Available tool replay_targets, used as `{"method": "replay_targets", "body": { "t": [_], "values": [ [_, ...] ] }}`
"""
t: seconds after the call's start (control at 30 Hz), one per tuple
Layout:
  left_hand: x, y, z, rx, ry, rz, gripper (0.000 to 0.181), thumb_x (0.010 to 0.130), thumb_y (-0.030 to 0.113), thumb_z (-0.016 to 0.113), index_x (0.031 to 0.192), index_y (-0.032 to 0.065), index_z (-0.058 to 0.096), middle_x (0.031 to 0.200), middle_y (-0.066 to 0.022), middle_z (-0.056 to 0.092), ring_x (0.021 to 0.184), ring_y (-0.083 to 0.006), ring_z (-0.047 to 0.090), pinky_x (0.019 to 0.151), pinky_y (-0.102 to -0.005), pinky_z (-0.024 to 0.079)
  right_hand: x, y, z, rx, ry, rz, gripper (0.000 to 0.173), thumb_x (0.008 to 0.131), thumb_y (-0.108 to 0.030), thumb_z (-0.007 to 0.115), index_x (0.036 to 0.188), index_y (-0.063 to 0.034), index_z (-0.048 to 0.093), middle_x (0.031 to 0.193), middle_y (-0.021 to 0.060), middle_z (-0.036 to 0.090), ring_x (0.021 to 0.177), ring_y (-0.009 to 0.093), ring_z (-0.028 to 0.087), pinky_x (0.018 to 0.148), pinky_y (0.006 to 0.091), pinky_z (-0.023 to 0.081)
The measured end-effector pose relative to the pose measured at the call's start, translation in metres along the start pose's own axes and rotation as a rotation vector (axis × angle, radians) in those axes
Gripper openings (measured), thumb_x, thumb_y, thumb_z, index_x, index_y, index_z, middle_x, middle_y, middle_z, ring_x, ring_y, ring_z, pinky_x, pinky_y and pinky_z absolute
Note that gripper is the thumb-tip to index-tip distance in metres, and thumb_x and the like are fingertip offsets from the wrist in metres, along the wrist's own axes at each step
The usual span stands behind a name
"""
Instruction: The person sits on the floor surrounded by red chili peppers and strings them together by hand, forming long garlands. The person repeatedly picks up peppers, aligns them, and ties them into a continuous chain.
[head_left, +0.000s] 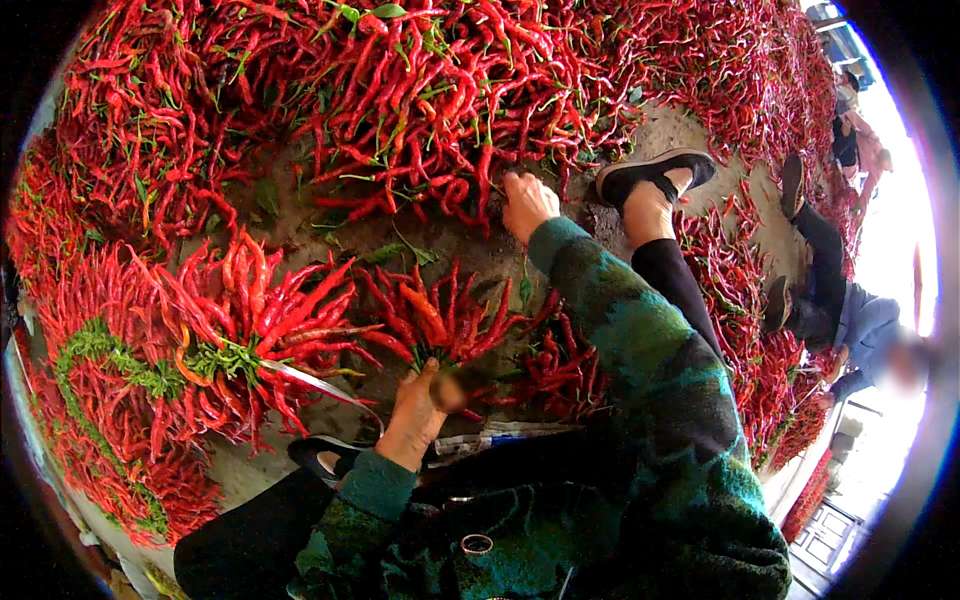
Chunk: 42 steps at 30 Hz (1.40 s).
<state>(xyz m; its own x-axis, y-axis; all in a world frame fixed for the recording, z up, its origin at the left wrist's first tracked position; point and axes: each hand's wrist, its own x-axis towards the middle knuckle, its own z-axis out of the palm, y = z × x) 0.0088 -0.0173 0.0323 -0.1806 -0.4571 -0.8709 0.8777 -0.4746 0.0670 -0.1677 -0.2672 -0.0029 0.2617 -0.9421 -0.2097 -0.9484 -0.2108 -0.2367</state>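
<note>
My left hand (415, 416) is closed around the green stems of a small bunch of red chili peppers (450, 319), whose tips fan out away from me. My right hand (529, 206) reaches to the near edge of a large heap of loose red chilies (420, 112); its fingertips are partly hidden, so I cannot tell whether they pinch one. To the left of the held bunch lies a thick string of chilies (259, 300), with stems gathered at its middle. A pale flat tie (315, 381) runs from those stems towards my left wrist.
A smaller pile of chilies (559, 367) lies between my legs. Long strings of chilies with a green stem line (105, 420) cover the left side. My shod foot (660, 176) stands beside the heap. At right, another person (870, 322) sits among more chilies.
</note>
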Motion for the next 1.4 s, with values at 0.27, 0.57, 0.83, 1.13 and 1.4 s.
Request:
{"method": "replay_targets", "body": {
  "t": [0.27,0.57,0.83,1.13,1.4],
  "values": [
    [0.005,-0.002,-0.003,0.058,0.052,0.051,0.016,0.091,0.017,0.052,0.082,0.0099,0.041,0.065,-0.0043,0.036,0.056,-0.0146,0.037,0.048,-0.028,0.033,-0.061,0.037,-0.02,0.139,-0.113,0.087,0.02,0.068,-0.012,0.06,0.087,-0.0049,0.058,0.083,0.0222,0.061,0.081,0.042,0.058,0.069,0.0474,0.048],
    [0.001,-0.002,-0.003,0.028,0.064,0.008,0.015,0.092,0.015,0.049,0.084,0.0107,0.037,0.065,-0.0033,0.035,0.057,-0.0145,0.037,0.049,-0.029,0.033,0.008,-0.025,-0.02,-0.029,0.245,-0.134,0.029,0.072,-0.013,0.059,0.101,-0.0144,0.058,0.088,0.0162,0.052,0.076,0.034,0.058,0.062,0.0435,0.047],
    [0.006,-0.004,-0.012,0.017,-0.044,-0.006,0.017,0.089,0.018,0.055,0.081,0.0129,0.041,0.064,-0.0007,0.034,0.056,-0.0131,0.036,0.049,-0.0271,0.031,0.025,-0.012,-0.067,-0.068,0.418,-0.459,0.022,0.076,-0.016,0.062,0.098,-0.0159,0.062,0.098,0.0163,0.047,0.077,0.033,0.058,0.059,0.04,0.05],
    [0.005,-0.003,-0.008,-0.009,0.02,-0.002,0.015,0.09,0.017,0.053,0.085,0.0121,0.04,0.066,-0.0022,0.035,0.056,-0.014,0.036,0.049,-0.0281,0.033,-0.019,0.014,-0.101,0.058,0.118,-0.528,0.021,0.071,-0.007,0.06,0.091,-0.0008,0.056,0.078,0.0169,0.053,0.07,0.032,0.055,0.061,0.0377,0.046],
    [0.003,0.0,-0.009,0.043,-0.063,0.012,0.017,0.088,0.014,0.056,0.087,0.0113,0.04,0.068,-0.0043,0.038,0.056,-0.0155,0.038,0.048,-0.0291,0.033,-0.034,0.026,-0.047,-0.369,-0.047,-0.88,0.01,0.066,-0.011,0.058,0.075,-0.0082,0.055,0.072,0.0115,0.047,0.063,0.026,0.057,0.051,0.0385,0.047]
  ]
}}
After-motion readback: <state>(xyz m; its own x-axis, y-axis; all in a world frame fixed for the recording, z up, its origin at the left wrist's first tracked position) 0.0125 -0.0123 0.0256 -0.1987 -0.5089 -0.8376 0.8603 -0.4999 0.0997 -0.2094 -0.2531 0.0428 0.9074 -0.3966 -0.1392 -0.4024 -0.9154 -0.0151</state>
